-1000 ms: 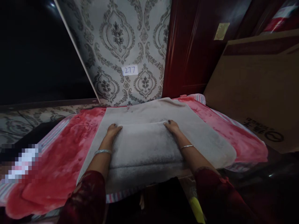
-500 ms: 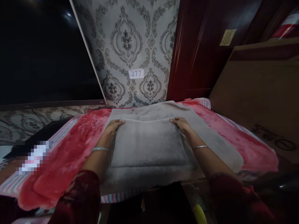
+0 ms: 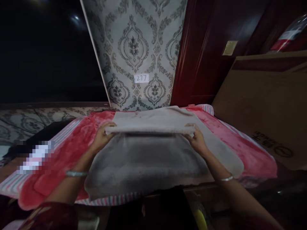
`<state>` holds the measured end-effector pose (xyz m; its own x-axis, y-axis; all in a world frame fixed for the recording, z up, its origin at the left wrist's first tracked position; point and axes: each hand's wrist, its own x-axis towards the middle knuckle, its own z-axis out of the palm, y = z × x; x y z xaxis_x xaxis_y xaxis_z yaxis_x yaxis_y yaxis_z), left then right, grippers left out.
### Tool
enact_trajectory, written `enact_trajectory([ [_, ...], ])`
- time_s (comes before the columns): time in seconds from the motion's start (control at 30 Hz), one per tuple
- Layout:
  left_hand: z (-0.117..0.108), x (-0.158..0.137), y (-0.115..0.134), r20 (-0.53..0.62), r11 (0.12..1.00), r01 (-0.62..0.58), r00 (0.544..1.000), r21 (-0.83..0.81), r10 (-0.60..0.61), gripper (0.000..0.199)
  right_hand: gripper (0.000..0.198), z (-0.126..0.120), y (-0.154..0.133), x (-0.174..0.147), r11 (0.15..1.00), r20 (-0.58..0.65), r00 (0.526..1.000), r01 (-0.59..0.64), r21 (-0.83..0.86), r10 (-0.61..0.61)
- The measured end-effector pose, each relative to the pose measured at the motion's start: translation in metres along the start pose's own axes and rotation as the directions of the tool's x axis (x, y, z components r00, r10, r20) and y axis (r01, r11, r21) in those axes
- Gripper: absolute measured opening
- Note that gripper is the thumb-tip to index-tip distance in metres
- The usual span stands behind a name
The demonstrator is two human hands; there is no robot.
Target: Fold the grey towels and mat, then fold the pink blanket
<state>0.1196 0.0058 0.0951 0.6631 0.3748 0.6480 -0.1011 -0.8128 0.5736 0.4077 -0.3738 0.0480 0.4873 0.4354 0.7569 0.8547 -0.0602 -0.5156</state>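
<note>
Evenly, left hand (image 3: 103, 135) and right hand (image 3: 198, 139) pinch opposite ends of the grey cloth (image 3: 148, 128) — its held edge running crosswise, mid-frame.

I see a table (image 3: 200, 189) under a red blanket (image 3: 56, 163); striped cloth (image 3: 115, 199) shows along its front and left edges; grey cloth (image 3: 148, 119) spans the middle.

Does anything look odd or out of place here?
A white paper slip reading 277 on the patterned wallpaper looks odd, interrupting the decor. The grey cloth in the left hand and right hand shows no obvious tear.
</note>
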Motion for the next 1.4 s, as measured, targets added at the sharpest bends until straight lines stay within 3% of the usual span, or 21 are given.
enact_trajectory([
  [0.1, 0.012, -0.069, -0.013, 0.230, 0.993, -0.082, 0.971, 0.091, 0.059, 0.022, 0.019, 0.010, 0.002, -0.073, 1.000, 0.137, 0.990, -0.026, -0.012, 0.028],
  [0.23, 0.019, -0.124, -0.021, 0.310, 0.986, -0.020, 0.950, 0.163, -0.032, 0.021, 0.031, 0.013, 0.006, -0.128, 0.995, 0.216, 0.973, -0.065, -0.077, 0.080],
  [0.4, 0.000, -0.113, -0.020, 0.431, 0.964, -0.027, 0.898, 0.266, -0.094, 0.034, 0.035, -0.010, 0.011, -0.127, 0.989, 0.213, 0.976, -0.010, -0.150, 0.042],
  [0.47, 0.007, -0.097, -0.006, 0.416, 0.934, -0.045, 0.902, 0.355, -0.115, 0.038, 0.038, -0.011, 0.000, -0.112, 0.970, 0.171, 0.982, -0.041, -0.239, 0.084],
  [0.53, 0.031, -0.085, 0.017, 0.392, 0.891, -0.084, 0.913, 0.446, -0.111, 0.045, 0.046, 0.002, -0.018, -0.096, 0.938, 0.163, 0.976, -0.084, -0.337, 0.145],
  [0.6, 0.069, -0.082, 0.045, 0.419, 0.853, -0.151, 0.904, 0.499, -0.085, 0.054, 0.056, 0.027, -0.039, -0.085, 0.903, 0.249, 0.949, -0.071, -0.424, 0.192],
  [0.7, 0.124, -0.092, 0.077, 0.505, 0.812, -0.202, 0.854, 0.547, -0.127, 0.067, 0.063, 0.063, -0.062, -0.086, 0.831, 0.388, 0.872, -0.038, -0.555, 0.299],
  [0.8, 0.148, -0.105, 0.083, 0.551, 0.799, -0.182, 0.807, 0.574, -0.212, 0.070, 0.063, 0.079, -0.067, -0.099, 0.795, 0.446, 0.822, -0.016, -0.606, 0.356],
  [0.93, 0.132, -0.107, 0.068, 0.552, 0.790, -0.150, 0.791, 0.594, -0.265, 0.071, 0.062, 0.078, -0.060, -0.107, 0.809, 0.441, 0.823, -0.036, -0.587, 0.357],
  [1.07, 0.096, -0.107, 0.046, 0.432, 0.725, 0.001, 0.802, 0.689, -0.411, 0.066, 0.062, 0.078, -0.058, -0.106, 0.819, 0.439, 0.825, -0.048, -0.572, 0.355],
  [1.2, 0.069, -0.111, 0.035, 0.363, 0.684, 0.107, 0.783, 0.721, -0.505, 0.061, 0.062, 0.080, -0.057, -0.108, 0.830, 0.419, 0.839, -0.068, -0.553, 0.347],
  [1.3, 0.070, -0.108, 0.047, 0.288, 0.638, 0.141, 0.805, 0.757, -0.519, 0.059, 0.059, 0.077, -0.051, -0.104, 0.866, 0.411, 0.840, -0.130, -0.483, 0.355],
  [1.4, 0.100, -0.101, 0.080, 0.304, 0.695, 0.082, 0.858, 0.714, -0.414, 0.056, 0.057, 0.071, -0.043, -0.095, 0.918, 0.326, 0.876, -0.263, -0.296, 0.356],
])
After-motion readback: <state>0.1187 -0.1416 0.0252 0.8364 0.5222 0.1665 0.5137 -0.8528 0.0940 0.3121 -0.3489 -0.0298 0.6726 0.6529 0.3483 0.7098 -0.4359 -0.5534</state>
